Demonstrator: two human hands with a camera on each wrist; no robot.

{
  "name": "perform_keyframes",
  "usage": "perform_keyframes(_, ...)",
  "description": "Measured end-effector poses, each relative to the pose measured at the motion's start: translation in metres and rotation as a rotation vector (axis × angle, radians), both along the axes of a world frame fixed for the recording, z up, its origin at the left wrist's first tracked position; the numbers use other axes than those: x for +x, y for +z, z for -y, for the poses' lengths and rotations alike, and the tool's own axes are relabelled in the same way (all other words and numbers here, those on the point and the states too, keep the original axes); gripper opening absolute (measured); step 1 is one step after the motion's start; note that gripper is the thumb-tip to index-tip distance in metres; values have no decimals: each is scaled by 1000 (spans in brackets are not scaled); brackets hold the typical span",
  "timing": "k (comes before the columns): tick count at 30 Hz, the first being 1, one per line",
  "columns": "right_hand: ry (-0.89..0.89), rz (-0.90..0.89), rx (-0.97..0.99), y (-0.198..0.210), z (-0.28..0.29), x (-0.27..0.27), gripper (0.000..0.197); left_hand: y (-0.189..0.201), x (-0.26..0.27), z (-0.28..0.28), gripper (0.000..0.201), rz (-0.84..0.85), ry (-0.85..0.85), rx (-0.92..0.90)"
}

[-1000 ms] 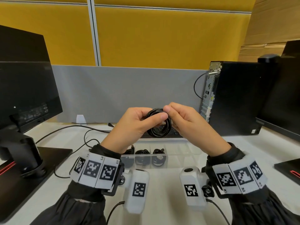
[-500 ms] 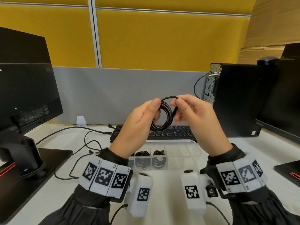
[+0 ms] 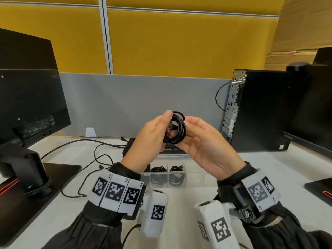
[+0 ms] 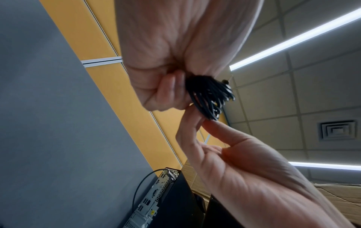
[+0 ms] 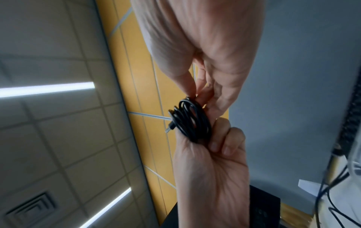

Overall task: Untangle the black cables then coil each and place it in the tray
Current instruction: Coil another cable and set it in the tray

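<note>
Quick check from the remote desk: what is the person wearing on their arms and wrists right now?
Both arms are in dark sleeves with gathered cuffs. Each wrist carries a white band of square black-and-white coded markers, three showing on the left. A white rounded camera pod, also marker-tagged, hangs under each wrist, with a thin black lead trailing from the left one. The left hand and right hand are bare.

Illumination is bright and even, supplied by linear ceiling light strips (image 4: 293,38) visible in both wrist views; these strips are overexposed. Shadows on the white desk (image 3: 179,203) are soft and faint. The head view shows barrel distortion: the monitor (image 3: 27,96) and the partition edges bow near the frame margins. Both wrist views are soft, with motion blur on skin and background.
</note>
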State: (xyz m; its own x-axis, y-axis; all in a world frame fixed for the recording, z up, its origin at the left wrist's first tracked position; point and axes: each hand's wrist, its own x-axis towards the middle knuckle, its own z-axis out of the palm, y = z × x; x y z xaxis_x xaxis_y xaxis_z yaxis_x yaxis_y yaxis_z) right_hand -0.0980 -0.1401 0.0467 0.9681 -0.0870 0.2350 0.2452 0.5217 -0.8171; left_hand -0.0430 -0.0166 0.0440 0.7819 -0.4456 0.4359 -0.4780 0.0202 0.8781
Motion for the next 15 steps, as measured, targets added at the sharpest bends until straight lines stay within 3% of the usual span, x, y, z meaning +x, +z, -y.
perform_keyframes(3, 28, 25, -80, 0, 0, -4, 24, 0, 1, 1, 43, 61, 38, 30)
perform_keyframes(6, 28, 60, -280, -1, -3, -7, 37, -4, 4, 2, 44, 121, 97, 70)
perform_keyframes(10, -93, 101, -436, -4, -3, -5, 21, -7, 1, 4, 31, 177, 123, 81)
perform_keyframes(12, -202, 123, -526, -4, -3, -5, 14, -7, 1, 5, 33, 169, 122, 53)
perform_keyframes(15, -579, 241, -894, -4, 4, -2, 10, -8, 3, 5, 36, 204, 136, 59)
